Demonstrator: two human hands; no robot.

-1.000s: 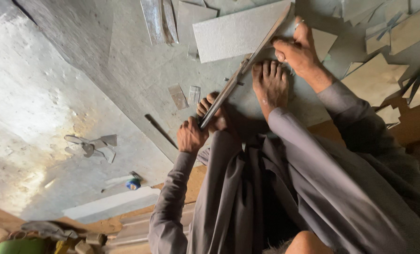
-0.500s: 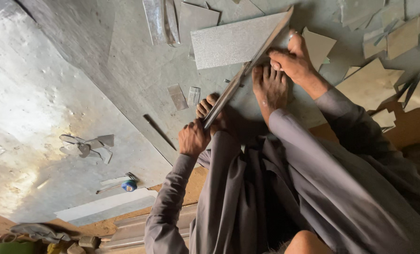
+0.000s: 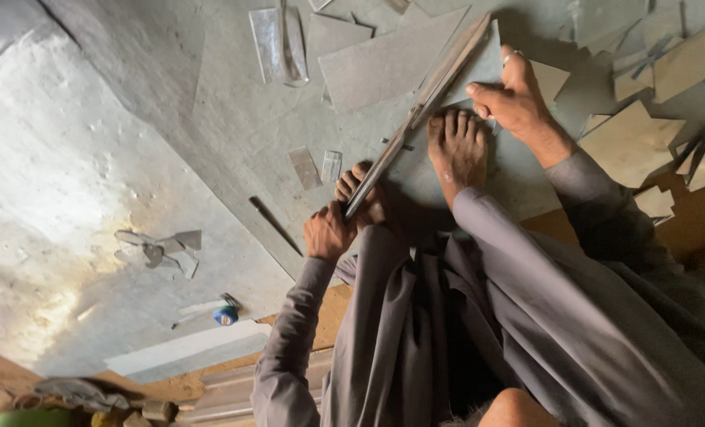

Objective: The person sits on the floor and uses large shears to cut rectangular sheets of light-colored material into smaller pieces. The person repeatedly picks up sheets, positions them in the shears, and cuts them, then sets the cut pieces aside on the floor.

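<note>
Both hands grip one long metal bar [image 3: 420, 119]. Left hand [image 3: 327, 231] clenches its near end; right hand [image 3: 510, 99] presses fingers beside its far end on the grey sheet [image 3: 384, 67]

Grey concrete floor [image 3: 131, 119] w/ flat sheet-metal offcuts [image 3: 384, 67] scattered, long metal straightedge [image 3: 420, 115] across one sheet, blue-capped item [image 3: 226, 315] (small), tan cardboard pieces [image 3: 629, 142].

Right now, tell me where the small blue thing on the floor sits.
In the head view the small blue thing lies lower left on the grey floor, left of the left hand and its sleeve, just above a pale flat strip.
</note>
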